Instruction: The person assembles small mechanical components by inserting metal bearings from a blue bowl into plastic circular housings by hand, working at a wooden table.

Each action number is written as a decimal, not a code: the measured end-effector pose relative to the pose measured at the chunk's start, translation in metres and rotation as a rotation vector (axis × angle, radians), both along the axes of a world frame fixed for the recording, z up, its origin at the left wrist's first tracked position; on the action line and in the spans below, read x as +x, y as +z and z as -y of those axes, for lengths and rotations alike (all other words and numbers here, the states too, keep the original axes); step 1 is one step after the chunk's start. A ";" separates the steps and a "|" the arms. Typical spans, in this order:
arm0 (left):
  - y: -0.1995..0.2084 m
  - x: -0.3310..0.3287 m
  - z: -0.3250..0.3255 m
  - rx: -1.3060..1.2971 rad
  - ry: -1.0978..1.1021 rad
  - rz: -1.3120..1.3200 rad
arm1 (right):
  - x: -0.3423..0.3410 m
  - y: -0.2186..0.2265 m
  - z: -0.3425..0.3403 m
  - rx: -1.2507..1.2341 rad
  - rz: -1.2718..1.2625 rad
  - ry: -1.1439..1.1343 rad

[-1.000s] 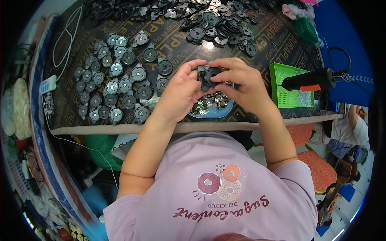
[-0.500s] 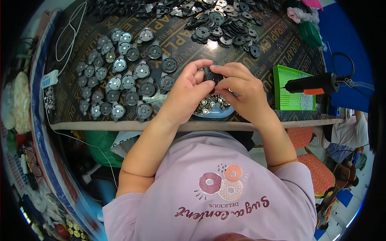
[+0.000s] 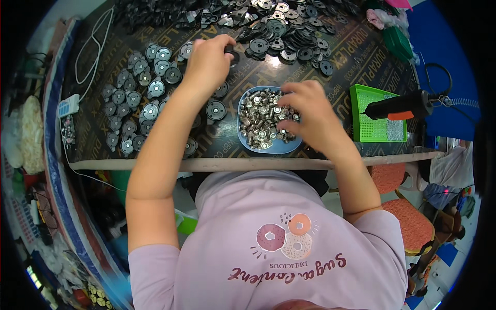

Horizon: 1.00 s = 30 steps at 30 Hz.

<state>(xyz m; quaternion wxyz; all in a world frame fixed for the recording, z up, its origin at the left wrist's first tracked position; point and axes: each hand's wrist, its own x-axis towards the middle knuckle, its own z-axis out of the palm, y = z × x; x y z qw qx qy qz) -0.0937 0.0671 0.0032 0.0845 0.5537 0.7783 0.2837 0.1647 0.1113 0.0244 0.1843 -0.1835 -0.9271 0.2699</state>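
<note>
My left hand (image 3: 211,61) is raised over the far middle of the table, its fingers closed round a black disc-shaped part (image 3: 234,57) that is partly hidden by them. Over the right side of a blue tray (image 3: 281,148) hovers my right hand (image 3: 311,112), with its fingers curved and apart and nothing seen in them. Small shiny metal pieces (image 3: 261,116) fill most of that tray. Left of it, under and beside my left forearm, several round parts with metal discs (image 3: 156,88) lie spread in loose rows.
A heap of black disc parts (image 3: 289,44) covers the far side of the table. At the right, a black and orange power screwdriver (image 3: 398,108) hangs over a green tray (image 3: 356,132) holding small silvery pieces. A white cable (image 3: 85,62) runs along the left edge.
Both hands were together over the blue tray, holding a black part. My left hand has moved away to the far left with a black part, and my right has lowered and spread its fingers.
</note>
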 end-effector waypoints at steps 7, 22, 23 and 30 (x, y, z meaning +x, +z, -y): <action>-0.002 -0.017 -0.035 -0.347 0.021 -0.394 | -0.009 -0.019 0.018 0.146 0.066 -0.081; -0.021 0.027 -0.065 -0.170 -0.046 -0.308 | -0.002 -0.015 0.018 0.019 -0.039 -0.025; -0.016 0.029 -0.065 -0.187 -0.061 -0.261 | -0.002 -0.014 0.013 0.034 -0.088 -0.083; -0.002 0.051 -0.058 0.282 -0.256 -0.414 | 0.008 -0.010 0.005 0.039 0.008 -0.074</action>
